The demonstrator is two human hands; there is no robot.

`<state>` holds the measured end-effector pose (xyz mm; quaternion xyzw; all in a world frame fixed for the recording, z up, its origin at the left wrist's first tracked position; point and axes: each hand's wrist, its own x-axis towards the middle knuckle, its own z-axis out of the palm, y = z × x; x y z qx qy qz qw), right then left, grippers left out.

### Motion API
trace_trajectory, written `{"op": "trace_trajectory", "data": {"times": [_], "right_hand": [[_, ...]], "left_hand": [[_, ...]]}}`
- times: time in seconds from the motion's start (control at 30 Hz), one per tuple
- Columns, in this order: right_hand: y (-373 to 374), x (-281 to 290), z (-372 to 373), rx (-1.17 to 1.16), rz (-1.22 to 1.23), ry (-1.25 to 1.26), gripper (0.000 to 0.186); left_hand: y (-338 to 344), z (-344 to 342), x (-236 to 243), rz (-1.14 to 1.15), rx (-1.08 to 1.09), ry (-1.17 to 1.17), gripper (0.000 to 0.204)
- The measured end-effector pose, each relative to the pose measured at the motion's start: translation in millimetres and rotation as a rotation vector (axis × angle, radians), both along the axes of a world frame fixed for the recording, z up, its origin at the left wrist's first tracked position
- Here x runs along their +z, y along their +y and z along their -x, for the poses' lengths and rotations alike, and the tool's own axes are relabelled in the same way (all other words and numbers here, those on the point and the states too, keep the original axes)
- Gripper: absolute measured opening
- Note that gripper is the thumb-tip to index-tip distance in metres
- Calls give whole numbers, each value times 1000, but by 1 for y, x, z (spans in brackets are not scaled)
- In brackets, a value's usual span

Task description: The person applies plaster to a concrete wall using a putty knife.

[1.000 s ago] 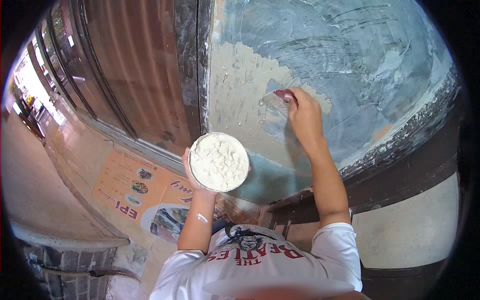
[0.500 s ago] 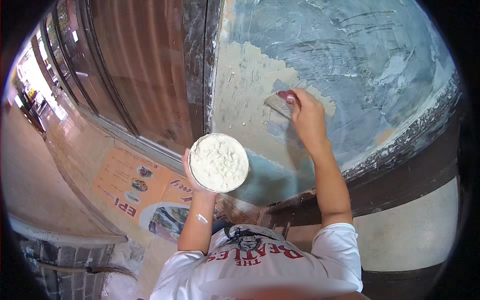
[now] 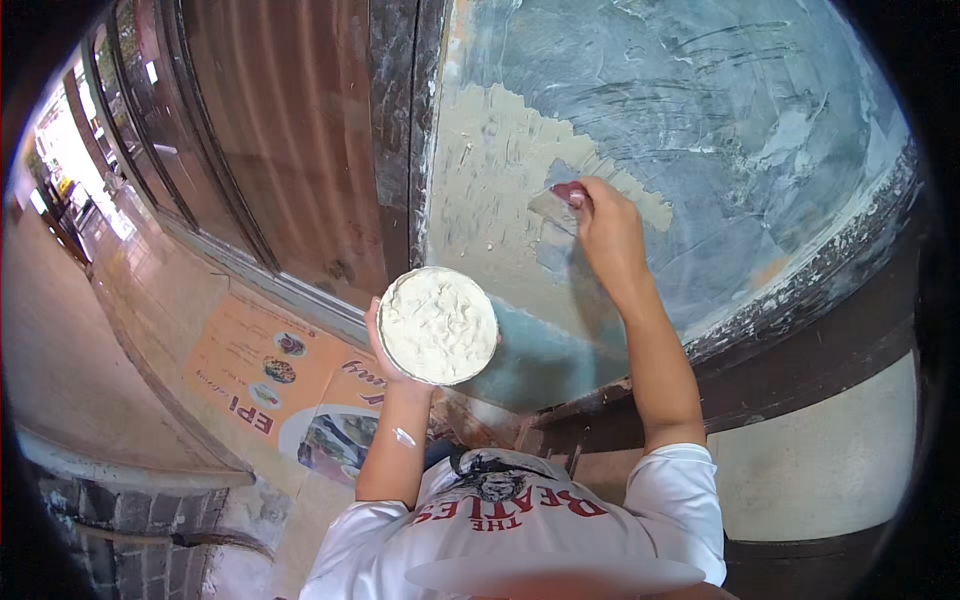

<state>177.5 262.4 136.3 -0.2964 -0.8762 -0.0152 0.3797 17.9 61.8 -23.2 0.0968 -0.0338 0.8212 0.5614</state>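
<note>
My left hand (image 3: 384, 350) is wrapped round a round tub of white putty (image 3: 438, 325), held up in front of me with its lumpy contents facing up. Most of the fingers are hidden beneath and behind the tub. My right hand (image 3: 610, 225) grips a putty knife (image 3: 555, 208) by its dark red handle, and the thin blade lies against the wall panel (image 3: 720, 120). Around the blade spreads a pale beige coat of putty (image 3: 500, 150) with a ragged edge. Beyond it the panel is streaky blue-grey. A white smear marks my left forearm.
Left of the panel stands a dark, worn frame post (image 3: 397, 130), beside a brown glazed door (image 3: 275, 130). An orange printed banner (image 3: 260, 360) lies on the floor at the left. A dark ledge (image 3: 820, 330) runs along the panel's lower right edge.
My right hand and the putty knife have shifted very slightly left across the panel. My left hand and the tub have stayed in place.
</note>
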Motion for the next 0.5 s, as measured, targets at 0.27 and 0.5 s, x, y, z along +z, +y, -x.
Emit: {"op": "trace_trajectory", "data": {"times": [0.27, 0.5], "right_hand": [[-5, 2, -4, 19, 18, 41, 11], [-10, 21, -1, 54, -19, 154, 12]], "left_hand": [[-1, 1, -4, 114, 93, -3, 74], [-4, -1, 2, 84, 49, -6, 74]]}}
